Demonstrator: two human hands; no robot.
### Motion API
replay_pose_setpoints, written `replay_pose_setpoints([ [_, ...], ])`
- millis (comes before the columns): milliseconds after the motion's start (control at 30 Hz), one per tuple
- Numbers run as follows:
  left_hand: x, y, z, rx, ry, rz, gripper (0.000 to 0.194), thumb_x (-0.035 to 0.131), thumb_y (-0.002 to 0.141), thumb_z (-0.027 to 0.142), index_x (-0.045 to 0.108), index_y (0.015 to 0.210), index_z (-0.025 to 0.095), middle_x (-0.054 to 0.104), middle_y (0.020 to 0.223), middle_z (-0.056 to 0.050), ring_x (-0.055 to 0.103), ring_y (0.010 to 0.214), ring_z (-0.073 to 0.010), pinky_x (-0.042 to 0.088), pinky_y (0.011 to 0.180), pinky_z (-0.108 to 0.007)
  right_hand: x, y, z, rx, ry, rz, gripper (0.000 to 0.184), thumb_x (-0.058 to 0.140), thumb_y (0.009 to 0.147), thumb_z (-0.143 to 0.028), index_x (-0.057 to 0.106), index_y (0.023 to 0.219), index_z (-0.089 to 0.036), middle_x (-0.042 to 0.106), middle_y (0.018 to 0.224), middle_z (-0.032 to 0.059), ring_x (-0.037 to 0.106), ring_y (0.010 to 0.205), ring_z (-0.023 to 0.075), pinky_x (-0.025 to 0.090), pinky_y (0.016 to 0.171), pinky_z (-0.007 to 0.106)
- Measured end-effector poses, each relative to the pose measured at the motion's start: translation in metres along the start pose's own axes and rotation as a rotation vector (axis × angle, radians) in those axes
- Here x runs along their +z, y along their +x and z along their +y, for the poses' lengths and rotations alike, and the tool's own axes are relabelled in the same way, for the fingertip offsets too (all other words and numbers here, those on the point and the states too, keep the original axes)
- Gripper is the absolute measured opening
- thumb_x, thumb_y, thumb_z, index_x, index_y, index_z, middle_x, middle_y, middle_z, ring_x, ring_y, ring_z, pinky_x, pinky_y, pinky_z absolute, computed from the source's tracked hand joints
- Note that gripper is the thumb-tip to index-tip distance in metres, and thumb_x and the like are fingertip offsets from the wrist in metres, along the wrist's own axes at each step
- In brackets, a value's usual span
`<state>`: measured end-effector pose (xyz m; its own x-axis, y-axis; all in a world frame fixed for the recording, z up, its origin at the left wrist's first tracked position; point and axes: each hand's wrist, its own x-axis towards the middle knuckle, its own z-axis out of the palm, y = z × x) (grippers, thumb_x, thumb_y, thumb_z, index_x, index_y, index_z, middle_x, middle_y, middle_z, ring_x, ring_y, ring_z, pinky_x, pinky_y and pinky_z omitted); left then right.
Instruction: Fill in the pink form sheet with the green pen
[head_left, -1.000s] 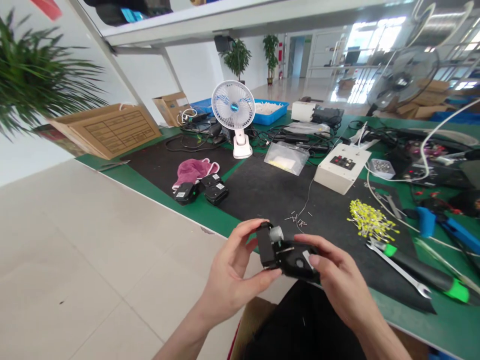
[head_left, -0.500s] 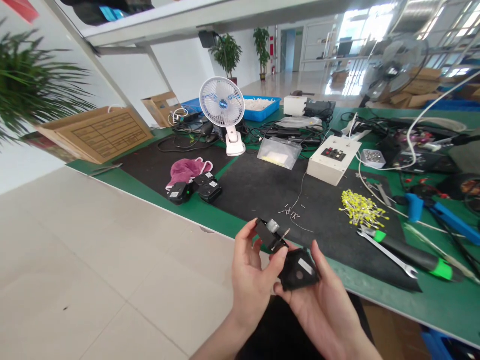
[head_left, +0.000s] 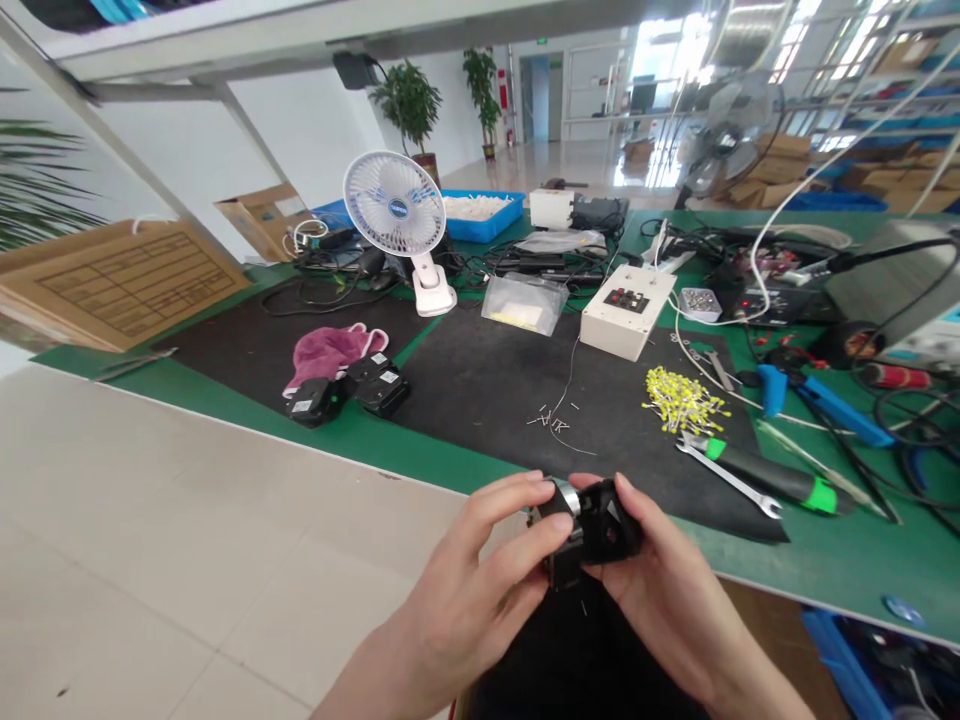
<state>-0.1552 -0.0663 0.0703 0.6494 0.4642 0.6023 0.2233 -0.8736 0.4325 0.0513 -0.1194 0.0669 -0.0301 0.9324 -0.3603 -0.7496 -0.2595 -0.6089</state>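
Note:
Just over the front table edge, my left hand [head_left: 472,570] grips a black part with a silver cylinder [head_left: 568,496] at its top. My right hand [head_left: 671,585] is closed around a black plastic housing [head_left: 613,528]. The two pieces are held side by side, touching or nearly so; fingers hide much of both. Beyond them, small metal pins [head_left: 553,420] and a thin wire [head_left: 568,385] lie on the black mat [head_left: 480,390]. Black boxy units [head_left: 379,385] with white labels sit to the left, by a purple face mask [head_left: 330,355].
To the right lie a wrench [head_left: 731,480], a black and green tool handle [head_left: 787,485] and a pile of yellow-tipped parts [head_left: 684,400]. Behind stand a white control box [head_left: 628,312], a small white fan [head_left: 395,205] and a plastic bag [head_left: 525,303]. A blue bin [head_left: 832,650] is below the table.
My left hand has turned its part and brought it against or close to the housing. The housing has tilted in my right hand. My view has swung rightward.

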Motion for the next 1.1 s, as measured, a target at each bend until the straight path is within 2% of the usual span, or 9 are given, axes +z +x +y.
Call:
replay_pose_setpoints([
  [167,0.002,-0.001,0.000,0.096,0.111,-0.076,0.075,0.065,0.086,-0.010,0.048,0.151,0.020,0.046,0.150,-0.014,0.042,0.147,-0.0305,0.046,0.123,-0.049,-0.009,-0.003,0.004,-0.119,-0.262,0.018,0.040,0.060,0.101,-0.055,0.073,0.123,-0.024,0.069,0.117,0.0045,0.058,0.113,0.0222,0.050,0.096,0.032],
  [300,0.004,-0.007,-0.002,0.156,0.147,-0.110,0.068,0.065,0.088,-0.007,0.050,0.150,0.018,0.044,0.151,-0.014,0.039,0.148,-0.0330,0.045,0.124,-0.049,-0.014,-0.005,0.009,-0.126,-0.415,0.016,0.043,0.055,0.103,-0.059,0.071,0.128,-0.028,0.069,0.108,0.0024,0.057,0.103,0.0212,0.047,0.090,0.033],
  [433,0.006,-0.010,-0.003,0.160,0.165,-0.111,0.068,0.064,0.090,-0.006,0.049,0.151,0.020,0.044,0.152,-0.013,0.041,0.148,-0.0331,0.047,0.122,-0.050,-0.015,-0.006,0.007,-0.108,-0.411,0.019,0.048,0.050,0.103,-0.062,0.073,0.125,-0.026,0.070,0.109,0.0040,0.059,0.104,0.0228,0.048,0.090,0.034],
  [633,0.013,-0.014,-0.004,0.134,0.165,-0.029,0.069,0.071,0.085,-0.009,0.055,0.146,0.020,0.049,0.149,-0.012,0.048,0.143,-0.0338,0.052,0.117,-0.052,-0.009,-0.005,-0.006,-0.055,-0.399,-0.048,0.053,0.048,0.104,-0.062,0.076,0.118,-0.020,0.071,0.105,0.0053,0.059,0.096,0.0202,0.049,0.086,0.031],
  [767,0.019,-0.018,-0.009,0.133,0.107,-0.041,0.076,0.072,0.081,-0.013,0.054,0.147,0.018,0.046,0.153,-0.015,0.048,0.143,-0.0378,0.052,0.116,-0.058,-0.013,-0.003,-0.007,-0.073,-0.398,-0.044,0.053,0.046,0.106,-0.061,0.076,0.115,-0.019,0.070,0.106,0.0043,0.057,0.091,0.0177,0.046,0.082,0.029],
  [867,0.019,-0.016,-0.008,0.142,0.093,-0.041,0.077,0.072,0.081,-0.013,0.053,0.148,0.019,0.047,0.153,-0.015,0.048,0.143,-0.0374,0.052,0.116,-0.057,-0.014,-0.003,-0.010,-0.095,-0.475,-0.037,0.053,0.044,0.106,-0.061,0.075,0.114,-0.019,0.070,0.106,0.0034,0.054,0.086,0.0162,0.043,0.080,0.028],
  [967,0.016,-0.008,-0.003,0.154,0.136,-0.082,0.065,0.067,0.089,-0.008,0.055,0.147,0.019,0.048,0.153,-0.013,0.046,0.145,-0.0337,0.051,0.119,-0.050,-0.008,-0.008,-0.019,-0.106,-0.640,-0.030,0.058,0.041,0.106,-0.064,0.076,0.106,-0.017,0.070,0.100,0.0042,0.055,0.088,0.0181,0.042,0.081,0.030],
  [1100,0.008,0.002,0.003,0.235,0.217,-0.196,0.046,0.044,0.105,0.006,0.054,0.149,0.018,0.044,0.158,-0.012,0.038,0.152,-0.0275,0.042,0.125,-0.040,-0.001,-0.018,-0.024,-0.142,-0.936,0.009,0.065,0.037,0.104,-0.069,0.076,0.105,-0.016,0.072,0.094,0.0068,0.061,0.096,0.0243,0.045,0.087,0.034],
])
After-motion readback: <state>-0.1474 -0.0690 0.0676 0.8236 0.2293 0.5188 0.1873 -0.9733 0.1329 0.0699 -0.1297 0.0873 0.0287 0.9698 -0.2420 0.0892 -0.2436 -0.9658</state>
